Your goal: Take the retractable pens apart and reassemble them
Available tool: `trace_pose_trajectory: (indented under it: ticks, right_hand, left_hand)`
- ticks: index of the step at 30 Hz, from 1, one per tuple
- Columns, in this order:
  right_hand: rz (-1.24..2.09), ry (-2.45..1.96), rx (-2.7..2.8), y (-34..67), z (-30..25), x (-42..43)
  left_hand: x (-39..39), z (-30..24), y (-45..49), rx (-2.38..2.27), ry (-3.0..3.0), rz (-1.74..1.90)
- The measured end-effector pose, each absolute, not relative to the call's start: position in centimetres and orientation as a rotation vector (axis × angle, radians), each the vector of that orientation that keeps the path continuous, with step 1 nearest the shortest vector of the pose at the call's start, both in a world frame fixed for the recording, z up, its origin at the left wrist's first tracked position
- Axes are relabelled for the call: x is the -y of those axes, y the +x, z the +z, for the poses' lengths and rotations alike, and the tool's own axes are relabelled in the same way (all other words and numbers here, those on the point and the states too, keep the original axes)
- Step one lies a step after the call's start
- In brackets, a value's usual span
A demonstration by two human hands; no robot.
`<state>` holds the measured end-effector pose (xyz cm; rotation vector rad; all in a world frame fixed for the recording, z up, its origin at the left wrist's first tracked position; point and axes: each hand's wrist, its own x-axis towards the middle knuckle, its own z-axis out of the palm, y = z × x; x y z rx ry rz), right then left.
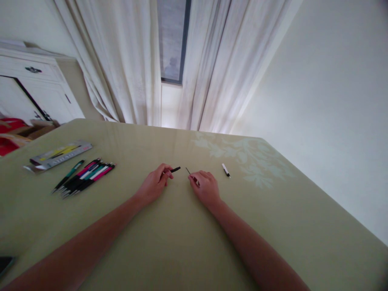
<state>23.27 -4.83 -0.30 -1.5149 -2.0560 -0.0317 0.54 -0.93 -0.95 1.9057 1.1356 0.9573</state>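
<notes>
My left hand [158, 181] is closed on a black pen barrel [176, 169], which sticks out to the right from between thumb and fingers. Across a small gap, my right hand [206, 186] pinches a thin dark pen refill [188, 171], its tip pointing up and left. Both hands rest low over the table. To the right of my right hand lies a white and black pen part [226, 170], touched by neither hand. A group of ballpoint pens [87, 176] with black, pink, teal and white bodies lies left of my left hand.
Behind the pens, an opened grey and yellow pen box [60, 155] lies on the pale green table [169, 250]. A dark flat object [5, 263] shows at the lower left edge. Curtains [127, 60], a white cabinet [39, 85] and a wall [333, 101] stand beyond the table.
</notes>
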Motion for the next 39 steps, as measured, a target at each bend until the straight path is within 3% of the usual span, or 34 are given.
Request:
trace_pose_trajectory:
  ticks: [14,26,39]
  right_hand:
    - [0.311,-1.256,2.129,23.4,0.3,5.0]
    - [0.272,-1.272,2.225,23.4,0.2,4.9]
    - [0.319,-1.260,2.241,23.3,0.6,5.2]
  left_hand:
    - [1.7,-0.6,0.6,-1.047,2.165,0.878]
    - [2.5,0.2,0.8,-0.920,2.274,1.156]
    - [2.3,-0.2,0.6,-1.054,2.154,1.072]
